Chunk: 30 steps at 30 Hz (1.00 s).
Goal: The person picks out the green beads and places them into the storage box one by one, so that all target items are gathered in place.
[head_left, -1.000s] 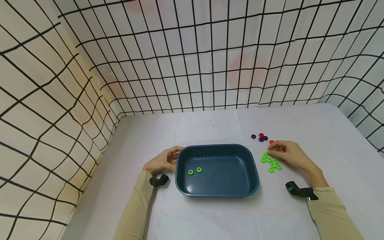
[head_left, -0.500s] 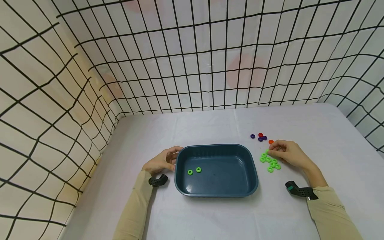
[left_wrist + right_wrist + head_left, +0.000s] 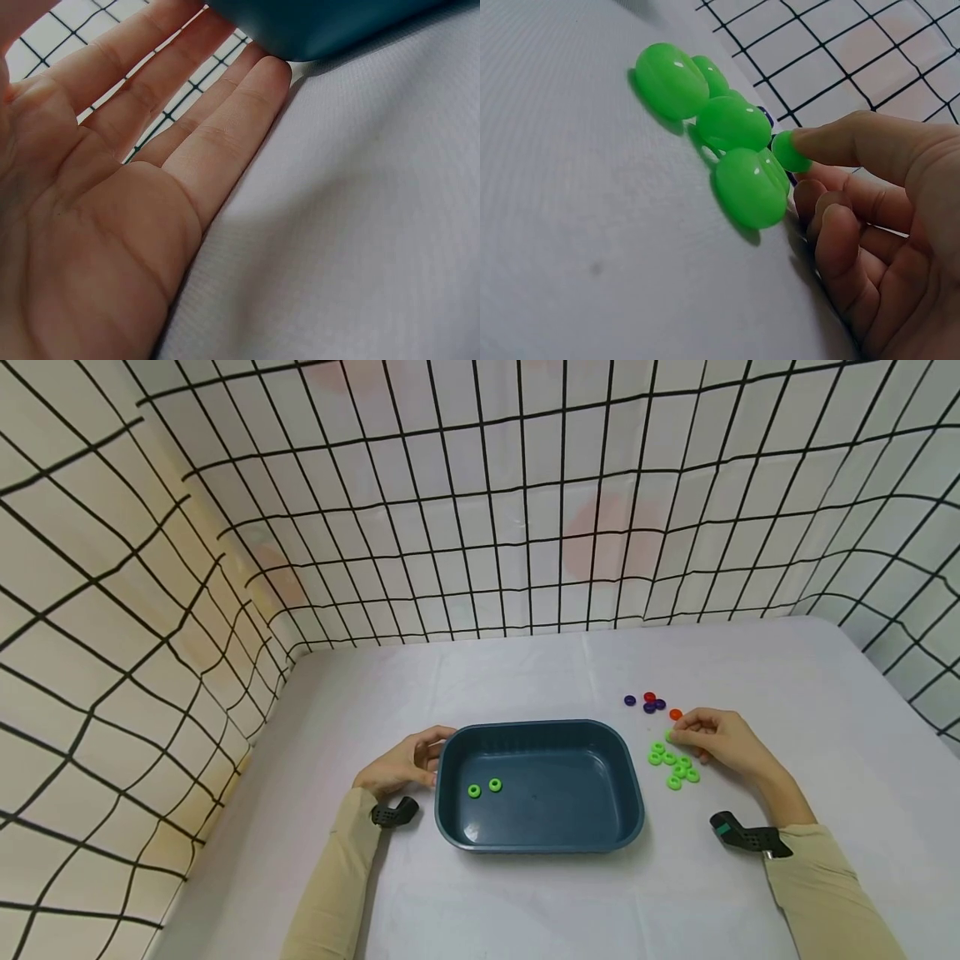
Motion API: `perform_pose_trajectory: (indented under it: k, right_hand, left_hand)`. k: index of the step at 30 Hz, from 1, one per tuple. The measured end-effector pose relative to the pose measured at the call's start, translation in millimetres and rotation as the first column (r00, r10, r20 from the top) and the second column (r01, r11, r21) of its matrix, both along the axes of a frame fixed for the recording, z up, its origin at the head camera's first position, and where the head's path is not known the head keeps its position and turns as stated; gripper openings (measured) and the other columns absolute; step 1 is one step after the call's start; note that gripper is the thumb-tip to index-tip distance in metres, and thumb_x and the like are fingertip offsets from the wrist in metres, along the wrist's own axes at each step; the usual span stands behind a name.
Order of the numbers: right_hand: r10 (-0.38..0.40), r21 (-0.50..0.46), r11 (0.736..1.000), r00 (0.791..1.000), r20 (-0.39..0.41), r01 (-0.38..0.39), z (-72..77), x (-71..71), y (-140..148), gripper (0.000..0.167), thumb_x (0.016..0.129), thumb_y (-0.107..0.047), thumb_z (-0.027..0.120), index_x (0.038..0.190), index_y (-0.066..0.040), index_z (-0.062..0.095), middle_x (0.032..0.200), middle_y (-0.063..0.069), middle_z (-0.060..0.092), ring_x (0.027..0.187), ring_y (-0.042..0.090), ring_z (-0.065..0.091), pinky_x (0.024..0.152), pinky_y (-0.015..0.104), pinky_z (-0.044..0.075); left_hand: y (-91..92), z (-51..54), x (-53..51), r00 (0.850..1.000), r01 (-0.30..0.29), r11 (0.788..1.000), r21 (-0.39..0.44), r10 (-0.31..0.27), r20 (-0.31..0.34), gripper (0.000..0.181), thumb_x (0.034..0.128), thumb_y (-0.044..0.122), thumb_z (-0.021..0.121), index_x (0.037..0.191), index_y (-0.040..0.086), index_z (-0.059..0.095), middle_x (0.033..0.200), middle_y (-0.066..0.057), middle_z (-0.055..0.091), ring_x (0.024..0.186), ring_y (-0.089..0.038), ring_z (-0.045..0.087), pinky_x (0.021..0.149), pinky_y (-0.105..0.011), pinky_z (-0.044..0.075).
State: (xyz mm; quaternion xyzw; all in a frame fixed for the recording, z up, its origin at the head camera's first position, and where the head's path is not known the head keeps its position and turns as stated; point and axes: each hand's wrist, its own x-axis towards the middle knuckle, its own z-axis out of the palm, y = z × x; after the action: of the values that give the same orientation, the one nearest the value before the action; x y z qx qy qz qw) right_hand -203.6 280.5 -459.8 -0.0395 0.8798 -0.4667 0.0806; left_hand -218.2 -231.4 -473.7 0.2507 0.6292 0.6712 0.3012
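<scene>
A dark blue rectangular tray [image 3: 555, 810] sits on the table, with two small green rings [image 3: 495, 785] lying in its left half. My left hand [image 3: 400, 764] rests at the tray's left wall, its fairly straight fingers [image 3: 217, 142] touching the side. Right of the tray, my right hand [image 3: 727, 743] pinches a green ring [image 3: 789, 152] between thumb and fingertips; the other fingers are curled. Beside that hand several more green rings [image 3: 670, 758] lie in a loose cluster on the cloth, looking rounded and glossy in the right wrist view.
Behind the green cluster lie several purple rings [image 3: 630, 700], a red one [image 3: 649, 697] and an orange one [image 3: 676, 714]. A white cloth [image 3: 480, 910] covers the table. Black grid netting [image 3: 525, 527] stands along the back and both sides.
My right hand keeps its pinch on the green ring and has barely shifted. My left hand stays at the tray. The whole scene has drifted slightly left in the view.
</scene>
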Motion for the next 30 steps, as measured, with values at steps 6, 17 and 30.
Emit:
perform_pose_trajectory:
  k: [6,17,30]
  right_hand:
    - [-0.018,-0.024,1.000,1.000,0.009,0.018,1.1,0.2,-1.0,0.038,0.096,-0.027,0.067,0.109,0.008,0.060,0.073,0.003,0.056,0.060,0.013,0.052,0.056,0.024,0.049]
    - [-0.035,-0.115,0.993,0.999,0.019,0.037,25.9,-6.7,-17.2,0.040,0.098,-0.029,0.063,0.109,0.009,0.058,0.071,-0.001,0.057,0.062,0.011,0.053,0.059,0.024,0.049]
    - [0.205,-0.144,0.965,0.972,-0.117,-0.221,88.5,-25.6,-104.3,0.024,0.094,-0.020,0.068,0.099,0.004,0.065,0.069,0.007,0.057,0.059,0.018,0.056,0.057,0.031,0.053]
  left_hand:
    - [0.1,-1.2,-0.2,1.000,0.001,1.000,-0.008,-0.001,0.004,0.082,0.0713,0.027,0.090,0.139,0.006,0.049,0.137,-0.006,0.055,0.124,-0.024,0.054,0.106,-0.034,0.046]
    - [-0.2,-2.0,-1.9,1.000,-0.004,1.000,-0.011,0.004,0.003,0.081,0.0721,0.026,0.090,0.138,0.004,0.049,0.135,-0.007,0.056,0.121,-0.024,0.056,0.104,-0.032,0.047]
    - [-0.5,-1.3,-1.8,1.000,0.006,1.000,-0.016,-0.007,-0.020,0.080,0.0733,0.027,0.089,0.139,0.006,0.049,0.136,-0.004,0.055,0.125,-0.023,0.052,0.107,-0.032,0.044]
